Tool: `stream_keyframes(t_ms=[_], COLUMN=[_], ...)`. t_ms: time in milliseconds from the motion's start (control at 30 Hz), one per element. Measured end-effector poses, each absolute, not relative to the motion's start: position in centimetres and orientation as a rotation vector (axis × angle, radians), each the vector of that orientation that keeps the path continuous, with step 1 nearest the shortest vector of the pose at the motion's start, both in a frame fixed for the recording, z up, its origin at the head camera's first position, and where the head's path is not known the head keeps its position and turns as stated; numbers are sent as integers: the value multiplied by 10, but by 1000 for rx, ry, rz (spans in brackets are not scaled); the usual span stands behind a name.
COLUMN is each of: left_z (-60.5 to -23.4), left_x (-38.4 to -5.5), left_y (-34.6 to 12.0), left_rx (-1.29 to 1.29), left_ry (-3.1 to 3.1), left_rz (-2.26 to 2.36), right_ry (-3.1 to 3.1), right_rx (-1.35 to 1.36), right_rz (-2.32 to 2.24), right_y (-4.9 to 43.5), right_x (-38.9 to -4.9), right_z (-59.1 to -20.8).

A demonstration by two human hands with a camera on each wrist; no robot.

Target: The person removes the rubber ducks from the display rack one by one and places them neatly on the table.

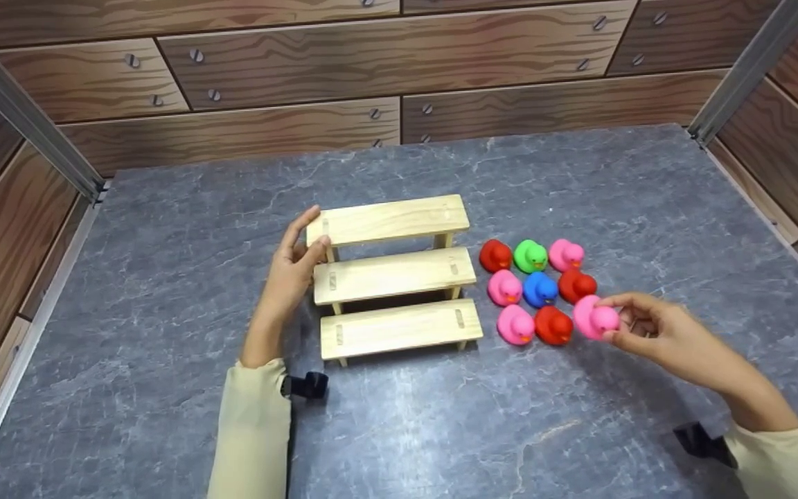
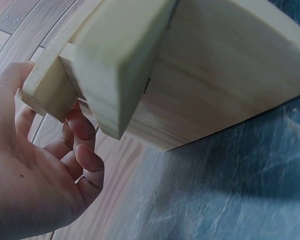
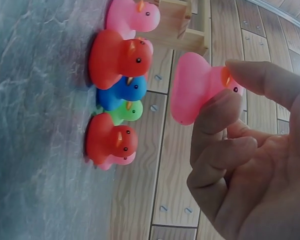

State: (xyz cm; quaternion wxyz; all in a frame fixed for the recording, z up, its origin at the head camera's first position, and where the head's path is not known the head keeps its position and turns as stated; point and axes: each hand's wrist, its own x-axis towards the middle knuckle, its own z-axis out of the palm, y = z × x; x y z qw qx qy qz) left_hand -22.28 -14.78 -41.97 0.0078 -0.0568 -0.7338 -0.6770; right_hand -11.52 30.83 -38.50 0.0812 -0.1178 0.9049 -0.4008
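Note:
My right hand pinches a pink rubber duck between thumb and fingers. In the right wrist view that pink duck is held up off the grey surface, its beak by the thumb tip. My left hand grips the left end of the top board of a three-step wooden stand. The left wrist view shows fingers curled beneath the end of the board. Beside the stand, several rubber ducks sit in rows, among them a blue duck, a green duck and a red duck.
The stand and ducks are on a grey marbled tabletop. Wood-patterned panels wall the back and both sides, with metal posts at the corners. A black strap mount is worn at the left wrist.

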Motion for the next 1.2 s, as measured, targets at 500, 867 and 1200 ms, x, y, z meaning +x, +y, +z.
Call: stream_keyframes(t_ms=[500, 867, 1200], left_z=[-420, -421, -421], left_x=[-224, -224, -224], left_y=[-148, -148, -147], left_rx=[-148, -164, -153], left_ry=[-2322, -2311, -2312], left_rz=[-2083, -2112, -2091], right_ry=[2688, 2690, 2710], right_rx=[-316, -272, -277], right_rz=[-1170, -1105, -1061], right_y=[316, 323, 326], right_x=[-125, -132, -135], right_z=[-395, -406, -411])
